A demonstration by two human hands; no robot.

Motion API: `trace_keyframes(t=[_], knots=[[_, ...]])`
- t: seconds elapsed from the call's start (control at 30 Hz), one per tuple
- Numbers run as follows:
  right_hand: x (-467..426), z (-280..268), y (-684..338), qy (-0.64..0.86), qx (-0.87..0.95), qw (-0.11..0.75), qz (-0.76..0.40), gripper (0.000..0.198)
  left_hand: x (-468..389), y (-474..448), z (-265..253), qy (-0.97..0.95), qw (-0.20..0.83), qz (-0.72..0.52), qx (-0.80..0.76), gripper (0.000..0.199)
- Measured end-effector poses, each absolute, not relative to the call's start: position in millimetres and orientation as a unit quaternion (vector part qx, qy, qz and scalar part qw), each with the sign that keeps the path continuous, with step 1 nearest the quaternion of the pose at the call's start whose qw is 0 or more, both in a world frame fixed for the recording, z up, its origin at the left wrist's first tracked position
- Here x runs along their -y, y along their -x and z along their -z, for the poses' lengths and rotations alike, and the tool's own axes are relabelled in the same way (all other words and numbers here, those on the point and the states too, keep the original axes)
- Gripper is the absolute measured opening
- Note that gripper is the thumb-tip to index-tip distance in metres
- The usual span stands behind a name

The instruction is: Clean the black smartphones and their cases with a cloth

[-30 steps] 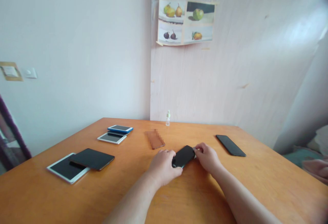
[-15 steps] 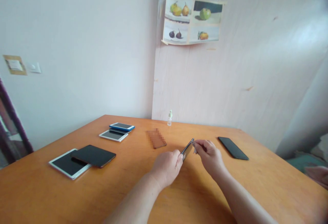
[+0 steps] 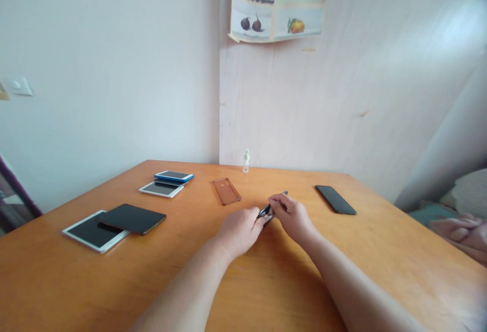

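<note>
Above the middle of the table, my left hand (image 3: 240, 230) is closed around the near end of a dark, thin smartphone (image 3: 265, 211), held tilted. My right hand (image 3: 291, 214) is closed in a pinch at the phone's upper edge, its fingertips pressed together and its wrist to the right. A small greyish wipe shows only in part beneath these fingers. Much of the phone is hidden by both hands. Beyond them lies a brown phone case (image 3: 227, 191), and behind it a small clear spray bottle (image 3: 246, 162) stands upright.
On the left of the wooden table (image 3: 182, 281) lie a white tablet (image 3: 81, 233) under a black tablet (image 3: 133, 218), and a white tablet (image 3: 162, 188) under a blue-edged one (image 3: 174, 175). A black phone-shaped slab (image 3: 335, 200) lies right. Another person's hands (image 3: 462, 230) rest at the right edge.
My right hand has slid from the phone's far top end down along its edge toward my left hand. The view has tilted down and turned slightly right.
</note>
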State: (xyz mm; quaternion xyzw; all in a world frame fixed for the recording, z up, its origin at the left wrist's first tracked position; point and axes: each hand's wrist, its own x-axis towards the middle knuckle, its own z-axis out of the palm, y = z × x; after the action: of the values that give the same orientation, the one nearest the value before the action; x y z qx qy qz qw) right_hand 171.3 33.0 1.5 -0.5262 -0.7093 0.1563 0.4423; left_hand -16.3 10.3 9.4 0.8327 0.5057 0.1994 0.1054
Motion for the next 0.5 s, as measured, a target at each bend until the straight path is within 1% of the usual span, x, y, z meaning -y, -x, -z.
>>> trace_keyframes(t=[0.1, 0.27, 0.33, 0.5], knots=[[-24.7, -4.1, -162.7, 0.529, 0.705, 0.44, -0.174, 0.027, -11.8, 15.2, -6.2, -0.828, 0.125, -0.215, -0.503, 0.036], [-10.7, -9.7, -147.9, 0.48, 0.737, 0.426, -0.212, 0.025, -14.2, 15.5, -4.0, -0.833, 0.167, -0.253, -0.463, 0.029], [-17.5, -10.1, -156.4, 0.506, 0.719, 0.429, -0.207, 0.024, -14.8, 16.0, -4.0, -0.834, 0.157, -0.246, -0.468, 0.029], [-46.2, -5.5, -197.3, 0.63, 0.603, 0.464, -0.157, 0.028, -14.6, 16.3, -5.7, -0.841, 0.111, -0.21, -0.486, 0.03]])
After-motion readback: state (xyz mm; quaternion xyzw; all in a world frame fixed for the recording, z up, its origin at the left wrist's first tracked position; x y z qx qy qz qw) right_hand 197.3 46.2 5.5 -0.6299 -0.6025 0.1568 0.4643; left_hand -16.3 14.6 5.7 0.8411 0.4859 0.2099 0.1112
